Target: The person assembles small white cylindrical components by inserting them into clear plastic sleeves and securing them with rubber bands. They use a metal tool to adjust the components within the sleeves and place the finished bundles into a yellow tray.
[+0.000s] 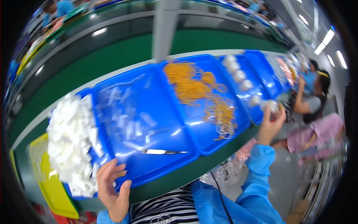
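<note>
My left hand [113,190] hovers at the near left corner of a blue tray [164,123], fingers curved and apart, with nothing in them. Beside it lies a big heap of small white pieces [72,142]. Far to the right, the thumb and fingers of my right hand [272,125] close round a small white bundle [270,106], blurred and partly covered. Similar white bundles [238,76] line the blue tray next to it. A slim white-handled tool with a pointed dark tip [160,151] rests in the tray between my hands, near clear plastic pieces [128,121].
Yellow-orange loops [190,86], like rubber bands, fill another blue tray. A yellow tray [59,194] sits at the far left. Behind the trays runs a green surface [123,56] with a grey post [163,33]. Other people work at the right and far left.
</note>
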### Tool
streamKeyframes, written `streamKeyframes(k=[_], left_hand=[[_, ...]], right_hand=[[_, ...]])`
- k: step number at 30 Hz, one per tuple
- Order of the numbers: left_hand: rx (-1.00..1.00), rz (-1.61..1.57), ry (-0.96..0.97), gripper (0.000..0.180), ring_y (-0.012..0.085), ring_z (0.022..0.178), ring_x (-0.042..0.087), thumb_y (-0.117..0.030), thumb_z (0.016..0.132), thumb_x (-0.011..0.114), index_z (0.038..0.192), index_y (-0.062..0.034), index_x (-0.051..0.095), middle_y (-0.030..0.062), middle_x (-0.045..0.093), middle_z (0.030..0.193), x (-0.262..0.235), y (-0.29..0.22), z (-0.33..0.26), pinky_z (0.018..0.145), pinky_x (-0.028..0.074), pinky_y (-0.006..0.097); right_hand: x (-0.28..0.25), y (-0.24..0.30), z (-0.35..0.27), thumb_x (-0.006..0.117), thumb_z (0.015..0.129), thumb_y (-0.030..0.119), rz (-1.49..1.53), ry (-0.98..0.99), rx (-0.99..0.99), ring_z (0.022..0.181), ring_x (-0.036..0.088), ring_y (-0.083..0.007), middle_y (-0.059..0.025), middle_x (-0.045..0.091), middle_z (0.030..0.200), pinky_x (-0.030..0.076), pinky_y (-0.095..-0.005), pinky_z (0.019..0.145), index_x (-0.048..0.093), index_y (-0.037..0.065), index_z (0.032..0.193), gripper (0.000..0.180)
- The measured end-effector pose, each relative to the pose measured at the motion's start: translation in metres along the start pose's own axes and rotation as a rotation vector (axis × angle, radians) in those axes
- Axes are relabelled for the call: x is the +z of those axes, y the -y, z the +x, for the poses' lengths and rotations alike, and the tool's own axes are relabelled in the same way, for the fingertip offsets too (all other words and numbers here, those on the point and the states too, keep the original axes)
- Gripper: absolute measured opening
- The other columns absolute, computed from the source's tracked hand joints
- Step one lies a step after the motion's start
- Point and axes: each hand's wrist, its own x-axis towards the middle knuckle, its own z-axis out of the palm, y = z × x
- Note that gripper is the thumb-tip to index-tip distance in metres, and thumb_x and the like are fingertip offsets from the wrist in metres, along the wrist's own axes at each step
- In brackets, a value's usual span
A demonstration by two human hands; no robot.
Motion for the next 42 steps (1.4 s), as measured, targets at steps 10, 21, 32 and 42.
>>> streamKeyframes(k=[10,21,32,42], left_hand=[[0.185,0.244,-0.103,0.029,0.0209,0.086,0.068,0.011,0.082,0.065,0.110,0.0033,0.062,0.0187,0.060,0.116,-0.079,-0.021,-0.015,0.075,0.055,0.030],[0.075,1.097,-0.537,0.012,0.0210,0.076,0.061,0.002,0.089,0.063,0.100,-0.0021,0.063,0.0094,0.060,0.094,-0.238,0.023,-0.013,0.066,0.048,0.028],[0.114,1.441,-0.291,0.014,0.0315,0.085,0.062,-0.008,0.083,0.067,0.096,-0.0067,0.063,0.0103,0.060,0.096,-0.345,0.038,0.015,0.073,0.052,0.041],[-0.269,1.891,-0.206,0.025,0.0282,0.085,0.069,-0.012,0.079,0.070,0.102,-0.0083,0.061,0.0088,0.064,0.100,-0.340,0.051,0.034,0.067,0.055,0.041]], right_hand=[[-0.006,-0.087,-0.003,0.063,0.098,0.020,-0.113,0.339,0.001,0.121,0.053,-0.0244,-0.0165,0.054,0.136,0.041,-0.0349,0.104,0.047,-0.003,0.139,0.050],[0.081,0.286,-0.097,0.071,0.075,0.002,0.555,1.207,-1.001,0.083,0.059,-0.0271,-0.0060,0.064,0.099,0.046,-0.0377,0.074,0.066,0.008,0.106,0.032],[0.109,0.361,-0.174,0.060,0.077,0.006,0.633,1.225,-1.167,0.087,0.058,-0.0237,-0.0060,0.058,0.090,0.046,-0.0366,0.076,0.065,0.006,0.098,0.022],[0.109,0.370,-0.173,0.059,0.078,0.007,0.429,1.131,-1.419,0.091,0.058,-0.0221,-0.0065,0.060,0.096,0.044,-0.0337,0.080,0.064,0.004,0.101,0.024]])
